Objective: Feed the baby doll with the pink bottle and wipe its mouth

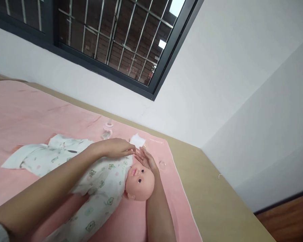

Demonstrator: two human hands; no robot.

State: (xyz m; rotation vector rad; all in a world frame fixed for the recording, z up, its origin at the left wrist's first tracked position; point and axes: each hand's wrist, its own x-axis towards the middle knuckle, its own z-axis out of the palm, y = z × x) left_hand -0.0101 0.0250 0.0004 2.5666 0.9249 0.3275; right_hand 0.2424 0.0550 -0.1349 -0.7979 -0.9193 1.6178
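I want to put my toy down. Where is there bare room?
There's bare pink mat at upper left, between the doll's legs and the mat's far edge. The tan surface right of the mat, up to the wall, is mostly bare too. Crowded spot: the doll's head, with the left hand, right hand, bottle, white piece and clear round thing near.

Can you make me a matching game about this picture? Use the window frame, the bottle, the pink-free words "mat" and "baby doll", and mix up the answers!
Things:
1. window frame
2. baby bottle
3. mat
4. baby doll

Clues:
A. pink and spread out
B. lying on its back in a white printed outfit
C. dark grey
D. just past the left hand

Right pairs: 1-C, 2-D, 3-A, 4-B
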